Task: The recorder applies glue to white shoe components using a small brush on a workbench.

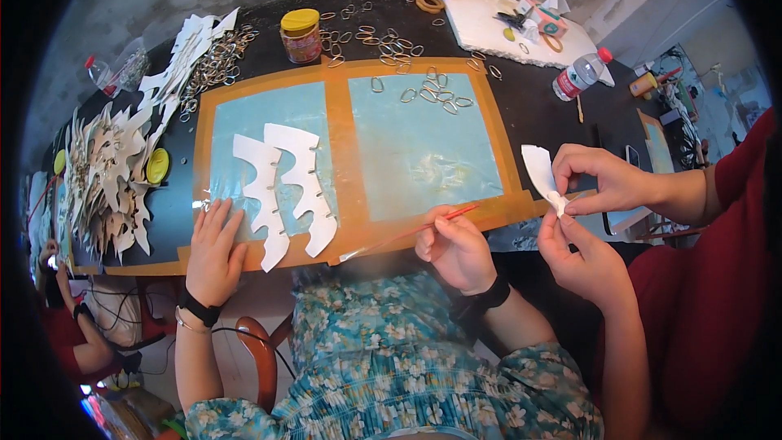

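Observation:
My left hand (214,253) lies flat, fingers spread, at the front left edge of a light-blue sheet (309,110) framed in brown tape. Next to it on that sheet are two white wavy-edged cut pieces (262,195), side by side, with small metal-coloured marks along their edges. In my right hand (459,253) is a thin red stick (399,235), pinched between the fingers, its pale tip pointing left over the front tape. To the right a co-worker's two hands (590,212) hold a curved white strip (536,167), folded or pinched at its lower end.
Metal oval rings (399,47) lie scattered at the back and on the right sheet. A yellow-lidded jar (300,35) stands behind. Cut pieces are heaped (110,175) at left. A bottle (580,75) and white foam board (489,24) are at the back right.

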